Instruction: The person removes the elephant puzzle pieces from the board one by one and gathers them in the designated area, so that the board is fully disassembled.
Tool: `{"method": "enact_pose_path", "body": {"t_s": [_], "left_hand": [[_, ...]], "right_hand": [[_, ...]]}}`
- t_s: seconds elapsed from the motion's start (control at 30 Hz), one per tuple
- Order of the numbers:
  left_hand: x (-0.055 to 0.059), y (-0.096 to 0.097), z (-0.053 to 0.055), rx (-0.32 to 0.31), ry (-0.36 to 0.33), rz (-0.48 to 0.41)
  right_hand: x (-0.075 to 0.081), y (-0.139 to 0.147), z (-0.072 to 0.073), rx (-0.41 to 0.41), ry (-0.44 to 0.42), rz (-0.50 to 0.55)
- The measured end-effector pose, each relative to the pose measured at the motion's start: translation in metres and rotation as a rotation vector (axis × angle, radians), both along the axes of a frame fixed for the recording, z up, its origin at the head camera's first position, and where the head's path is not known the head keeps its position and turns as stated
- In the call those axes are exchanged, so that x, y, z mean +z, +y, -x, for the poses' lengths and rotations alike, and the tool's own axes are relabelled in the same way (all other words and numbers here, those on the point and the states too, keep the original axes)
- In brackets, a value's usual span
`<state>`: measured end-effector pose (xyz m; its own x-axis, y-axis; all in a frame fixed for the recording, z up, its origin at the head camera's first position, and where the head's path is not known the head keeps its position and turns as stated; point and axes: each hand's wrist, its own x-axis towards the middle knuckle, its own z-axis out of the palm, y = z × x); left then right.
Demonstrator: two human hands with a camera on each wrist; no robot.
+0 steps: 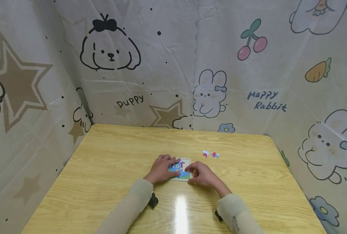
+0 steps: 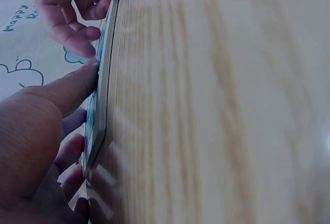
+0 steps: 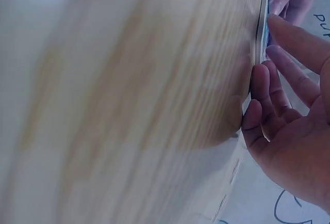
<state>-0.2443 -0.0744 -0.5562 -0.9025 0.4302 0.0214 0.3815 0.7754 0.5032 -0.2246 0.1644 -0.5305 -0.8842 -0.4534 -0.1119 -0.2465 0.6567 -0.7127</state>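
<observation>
A small framed jigsaw puzzle [image 1: 184, 175] with a blue cartoon figure lies flat on the table, with a pale unfilled patch in its upper right. Over its left side spreads my left hand [image 1: 162, 169], thumb stretched across the picture and pressing on it. In the left wrist view that thumb [image 2: 72, 87] lies on the board's top while the other fingers stay by its edge. My right hand [image 1: 204, 175] rests at the right side, fingertips on the board, the lower fingers [image 3: 261, 82] bent against its rim. No piece shows between its fingers.
Two loose puzzle pieces, a pink and white one [image 1: 205, 153] and a red and blue one [image 1: 215, 155], lie on the wooden table [image 1: 117, 156] behind the board to the right. A printed cloth curtain [image 1: 167, 65] surrounds the table's back and sides.
</observation>
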Motion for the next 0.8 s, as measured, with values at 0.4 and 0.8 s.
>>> {"method": "enact_pose_path", "body": {"t_s": [0.4, 0.8], "left_hand": [[0.002, -0.001, -0.001, 0.005, -0.005, -0.01], [0.004, 0.0, -0.001, 0.008, -0.014, -0.022]], "right_hand": [[-0.002, -0.011, 0.004, -0.02, -0.007, -0.033], [0.002, -0.017, 0.005, -0.06, -0.043, -0.012]]}}
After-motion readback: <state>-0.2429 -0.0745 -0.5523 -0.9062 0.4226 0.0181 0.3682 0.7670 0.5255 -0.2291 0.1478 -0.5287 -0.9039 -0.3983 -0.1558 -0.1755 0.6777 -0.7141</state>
